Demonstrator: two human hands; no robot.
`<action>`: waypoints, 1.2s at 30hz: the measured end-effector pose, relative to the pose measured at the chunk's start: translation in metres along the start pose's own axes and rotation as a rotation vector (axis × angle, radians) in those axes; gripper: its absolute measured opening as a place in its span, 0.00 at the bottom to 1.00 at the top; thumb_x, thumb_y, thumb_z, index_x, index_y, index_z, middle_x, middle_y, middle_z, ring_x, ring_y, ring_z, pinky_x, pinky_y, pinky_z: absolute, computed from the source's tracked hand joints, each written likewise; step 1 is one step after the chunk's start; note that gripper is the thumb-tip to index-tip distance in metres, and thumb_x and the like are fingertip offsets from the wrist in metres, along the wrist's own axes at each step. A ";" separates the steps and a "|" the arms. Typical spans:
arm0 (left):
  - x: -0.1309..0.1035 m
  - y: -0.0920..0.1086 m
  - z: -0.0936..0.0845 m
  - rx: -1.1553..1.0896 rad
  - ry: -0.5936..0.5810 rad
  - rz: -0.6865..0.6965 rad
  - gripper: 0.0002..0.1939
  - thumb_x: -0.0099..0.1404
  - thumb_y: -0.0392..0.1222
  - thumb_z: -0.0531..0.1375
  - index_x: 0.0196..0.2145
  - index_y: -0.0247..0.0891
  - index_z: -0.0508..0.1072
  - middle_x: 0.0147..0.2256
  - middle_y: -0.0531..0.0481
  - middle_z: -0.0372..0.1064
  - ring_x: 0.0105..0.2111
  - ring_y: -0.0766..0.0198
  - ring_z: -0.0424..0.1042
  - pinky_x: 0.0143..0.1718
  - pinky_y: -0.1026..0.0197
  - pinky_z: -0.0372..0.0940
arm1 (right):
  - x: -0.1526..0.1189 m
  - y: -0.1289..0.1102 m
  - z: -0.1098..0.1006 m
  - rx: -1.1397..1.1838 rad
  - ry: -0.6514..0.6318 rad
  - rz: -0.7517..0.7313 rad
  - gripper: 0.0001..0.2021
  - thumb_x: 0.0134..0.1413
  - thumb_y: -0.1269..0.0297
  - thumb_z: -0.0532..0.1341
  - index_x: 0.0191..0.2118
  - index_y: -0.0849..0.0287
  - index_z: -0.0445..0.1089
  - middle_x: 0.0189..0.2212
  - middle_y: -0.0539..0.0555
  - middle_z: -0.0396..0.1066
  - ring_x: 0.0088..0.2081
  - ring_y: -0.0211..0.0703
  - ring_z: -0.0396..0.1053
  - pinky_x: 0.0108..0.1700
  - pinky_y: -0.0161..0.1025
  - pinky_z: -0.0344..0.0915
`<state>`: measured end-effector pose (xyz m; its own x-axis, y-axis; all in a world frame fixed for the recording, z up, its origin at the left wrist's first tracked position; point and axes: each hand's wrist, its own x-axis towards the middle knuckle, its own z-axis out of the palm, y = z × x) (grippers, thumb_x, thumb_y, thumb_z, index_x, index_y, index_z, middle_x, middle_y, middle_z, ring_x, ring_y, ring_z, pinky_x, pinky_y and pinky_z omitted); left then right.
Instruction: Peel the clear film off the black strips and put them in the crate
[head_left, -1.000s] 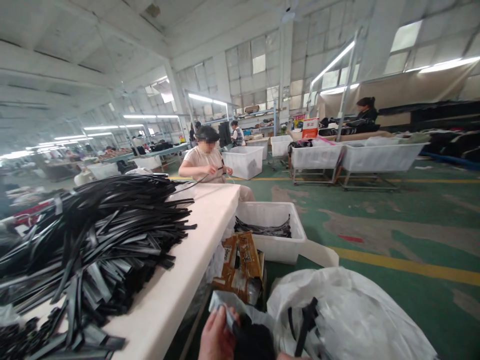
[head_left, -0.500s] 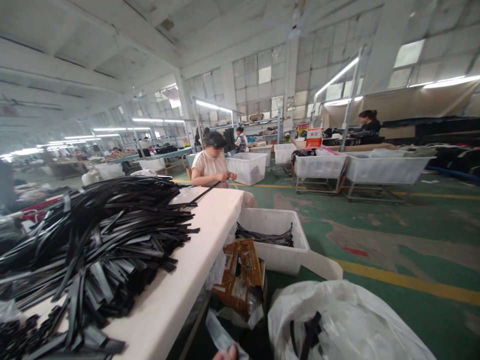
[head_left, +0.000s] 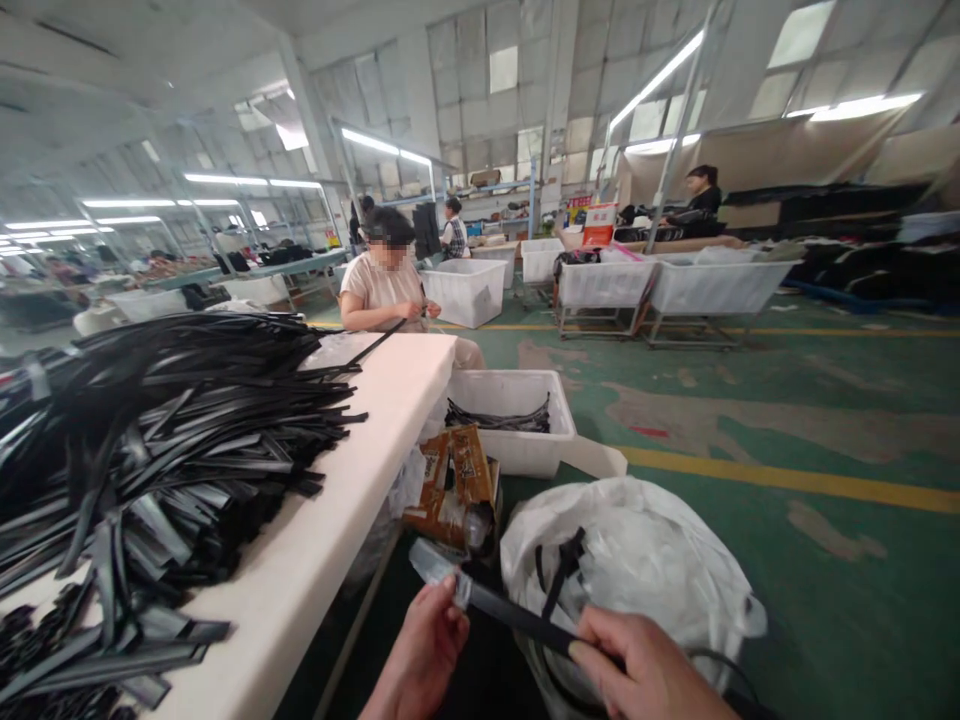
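Note:
A flat black strap (head_left: 525,618) stretches between my two hands at the bottom of the view. Over its left end is a clear plastic sleeve (head_left: 427,562), pinched between the thumb and fingers of my left hand (head_left: 429,638). My right hand (head_left: 637,660) grips the strap farther along, its thumb lying on top. Below and behind the strap stands a large white sack (head_left: 660,560) holding crumpled clear plastic and some black strips. To the left, a big heap of similar black straps (head_left: 187,430) covers much of the white table (head_left: 322,570).
An opened brown carton (head_left: 450,480) and a white bin (head_left: 562,400) with black straps stand beside the table. A co-worker (head_left: 386,280) sits at its far end, handling a black strap. White carts (head_left: 607,285) stand farther back on the green floor.
My view has tilted down and turned right. Both hands are now in view with the black strap between them; before, only fingertips at the clear plastic sleeve showed.

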<state>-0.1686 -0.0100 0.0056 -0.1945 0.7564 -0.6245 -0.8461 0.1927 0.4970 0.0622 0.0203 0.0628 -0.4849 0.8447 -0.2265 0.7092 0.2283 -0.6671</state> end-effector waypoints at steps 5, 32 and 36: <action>-0.021 -0.044 0.013 0.076 -0.161 -0.198 0.13 0.50 0.36 0.73 0.28 0.31 0.73 0.19 0.56 0.63 0.18 0.74 0.63 0.23 0.70 0.65 | 0.001 -0.017 0.010 -0.066 0.059 -0.023 0.11 0.59 0.62 0.54 0.26 0.58 0.65 0.23 0.49 0.70 0.28 0.40 0.67 0.30 0.35 0.51; -0.046 -0.087 0.040 0.231 -0.288 -0.230 0.20 0.42 0.44 0.76 0.26 0.32 0.73 0.19 0.56 0.63 0.18 0.74 0.59 0.23 0.68 0.58 | -0.056 0.013 0.003 0.040 0.105 0.109 0.14 0.62 0.57 0.50 0.29 0.56 0.63 0.23 0.49 0.69 0.28 0.42 0.68 0.31 0.35 0.57; -0.041 -0.109 0.044 0.247 -0.405 -0.216 0.23 0.40 0.50 0.76 0.26 0.32 0.74 0.16 0.54 0.63 0.16 0.72 0.60 0.21 0.67 0.56 | -0.048 0.025 0.025 0.244 0.172 0.128 0.19 0.67 0.50 0.42 0.36 0.54 0.63 0.23 0.49 0.70 0.26 0.41 0.69 0.30 0.33 0.62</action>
<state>-0.0465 -0.0344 0.0030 0.2209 0.8550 -0.4692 -0.6936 0.4759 0.5407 0.0909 -0.0268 0.0393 -0.2912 0.9332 -0.2105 0.6056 0.0095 -0.7957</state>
